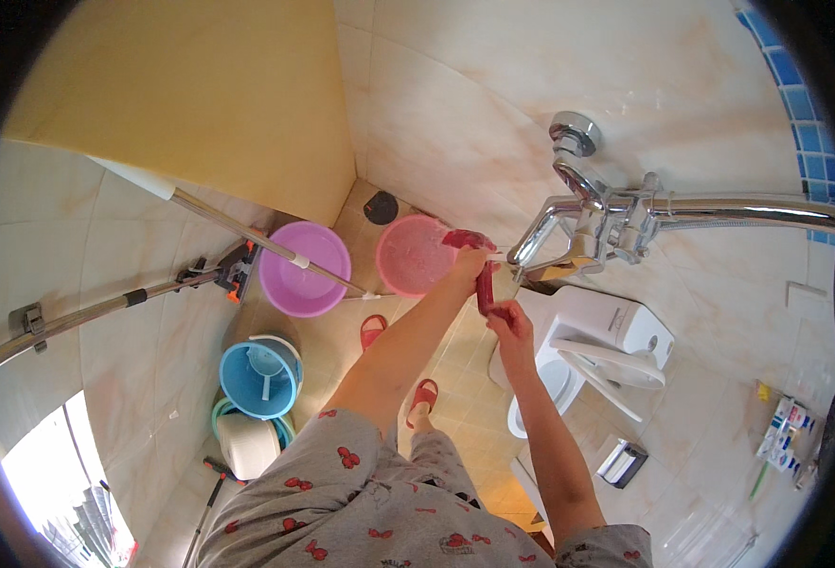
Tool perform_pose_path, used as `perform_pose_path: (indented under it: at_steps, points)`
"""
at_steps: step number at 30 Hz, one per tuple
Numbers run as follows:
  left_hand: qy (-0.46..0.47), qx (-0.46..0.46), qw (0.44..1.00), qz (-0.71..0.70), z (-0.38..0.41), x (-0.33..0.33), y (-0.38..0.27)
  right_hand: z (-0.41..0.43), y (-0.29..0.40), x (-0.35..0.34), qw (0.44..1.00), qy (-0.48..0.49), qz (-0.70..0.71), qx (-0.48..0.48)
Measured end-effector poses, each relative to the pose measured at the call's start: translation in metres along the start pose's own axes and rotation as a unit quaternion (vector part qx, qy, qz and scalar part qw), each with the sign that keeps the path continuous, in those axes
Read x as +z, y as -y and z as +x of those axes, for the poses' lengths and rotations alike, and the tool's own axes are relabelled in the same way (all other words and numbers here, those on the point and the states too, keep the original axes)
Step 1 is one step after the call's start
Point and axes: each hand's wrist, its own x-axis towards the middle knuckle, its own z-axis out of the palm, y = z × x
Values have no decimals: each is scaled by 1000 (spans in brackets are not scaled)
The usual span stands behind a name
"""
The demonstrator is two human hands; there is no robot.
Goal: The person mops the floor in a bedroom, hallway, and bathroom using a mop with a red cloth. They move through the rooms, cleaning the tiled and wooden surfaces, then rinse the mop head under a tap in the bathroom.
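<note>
A wet dark red cloth (485, 287) hangs between my hands near the spout of a chrome wall-mounted mixer tap (584, 234). My left hand (471, 263) grips its upper part; some of the cloth sticks out beyond that hand, over the edge of a pink basin (410, 255). The basin stands on the floor with water in it. With bent fingers, my right hand (512, 321) holds the cloth's lower end, above the toilet side. How the cloth is folded inside my left hand is hidden.
A purple basin (305, 270) lies beneath a slanting metal pole (240, 228). Blue bucket (260, 376) and mop (231, 266) are at the left. The white toilet (566, 369) is at the right. A black round object (381, 207) sits in the corner.
</note>
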Motion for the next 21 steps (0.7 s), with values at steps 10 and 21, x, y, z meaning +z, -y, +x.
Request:
perform_pose_path:
  at_steps: [10, 21]
  points:
    - [-28, 161, 967, 196, -21, 21, 8, 29, -18, -42, 982, 40, -185, 19]
    - [-102, 281, 914, 273, -18, -5, 29, 139, -53, 36, 982, -110, 149, -23]
